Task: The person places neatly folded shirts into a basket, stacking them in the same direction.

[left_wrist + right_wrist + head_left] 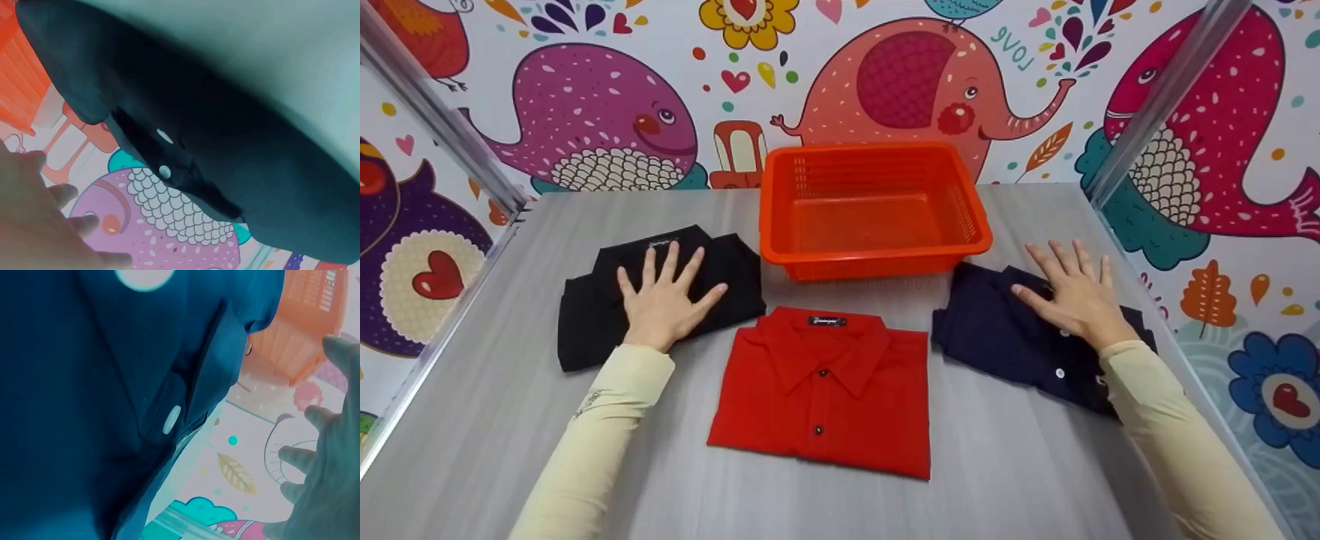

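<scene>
A folded black shirt lies on the left of the table, with white buttons showing in the left wrist view. Over it my left hand is spread, fingers straight; the left wrist view shows a gap between that hand and the cloth. On the right lies a folded navy shirt with white buttons. My right hand spreads above it, and in the right wrist view the fingers are apart from the cloth. Between the two, a folded red collared shirt lies nearest to me. Neither hand holds anything.
An orange plastic basket stands at the back middle of the grey table, behind the red shirt; nothing shows inside it. A wall with cartoon animals rises behind the table. Metal posts stand at both back corners.
</scene>
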Demonstrator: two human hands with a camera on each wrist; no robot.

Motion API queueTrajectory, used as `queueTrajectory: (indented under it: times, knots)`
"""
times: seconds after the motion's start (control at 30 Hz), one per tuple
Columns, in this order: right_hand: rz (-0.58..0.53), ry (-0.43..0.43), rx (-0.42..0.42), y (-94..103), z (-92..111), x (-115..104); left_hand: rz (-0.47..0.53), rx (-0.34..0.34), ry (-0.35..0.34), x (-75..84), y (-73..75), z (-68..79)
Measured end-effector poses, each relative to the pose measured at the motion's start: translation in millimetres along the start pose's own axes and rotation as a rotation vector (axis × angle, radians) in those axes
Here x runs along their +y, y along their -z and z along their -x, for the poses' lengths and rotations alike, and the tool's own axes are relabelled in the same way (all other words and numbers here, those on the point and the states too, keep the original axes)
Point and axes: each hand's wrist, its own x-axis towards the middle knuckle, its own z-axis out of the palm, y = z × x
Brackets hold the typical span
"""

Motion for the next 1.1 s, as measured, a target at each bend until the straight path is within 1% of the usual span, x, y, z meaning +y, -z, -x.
queueTrajectory:
  times: [0.13,0.23,0.3,0.43,0.47,0.5,0.57,0.67,0.73,0.8,0.9,0.97,1.03,1.1]
  knots:
    - [-0.003,0.050,-0.016,-2.1,5,-5,-0.011,-0.026,-0.015,2.3,-2.3,9.9]
    - [0.036,0.097,0.001,-7.0,9,-12,-0.027,-0.025,-0.033,6.2,-5.2,17.0]
    - [0.063,0.137,0.028,-11.0,12,-18,-0.047,0.002,-0.049,10.5,-7.2,23.0]
    - [0.103,0.231,0.105,-20.3,21,-36,-0.090,0.100,-0.088,21.9,-11.9,36.8]
    - [0.108,0.254,0.121,-22.9,23,-41,-0.089,0.110,-0.092,24.9,-12.7,40.2]
    - [0.110,0.280,0.135,-25.5,25,-46,-0.084,0.102,-0.091,27.6,-13.4,42.9]
    - [0.121,0.320,0.149,-30.3,31,-58,-0.065,0.048,-0.080,32.6,-15.1,47.2]
    - [0.129,0.361,0.153,-38.9,39,-78,0.001,-0.085,-0.054,39.8,-18.3,51.6]
    - [0.130,0.373,0.152,-45.3,45,-91,0.035,-0.145,-0.054,45.1,-21.0,53.6]
    - [0.125,0.382,0.159,-52.5,49,-101,0.070,-0.167,-0.063,50.5,-22.8,55.0]
    - [0.119,0.382,0.163,-61.3,54,-115,0.107,-0.175,-0.076,56.7,-23.6,55.5]
    - [0.113,0.367,0.157,-66.3,57,-122,0.120,-0.178,-0.077,58.5,-23.6,55.5]
    - [0.100,0.342,0.145,-70.6,59,-129,0.127,-0.195,-0.063,58.7,-23.8,55.2]
    - [0.072,0.311,0.124,-74.5,61,-135,0.127,-0.221,-0.031,57.9,-23.9,54.9]
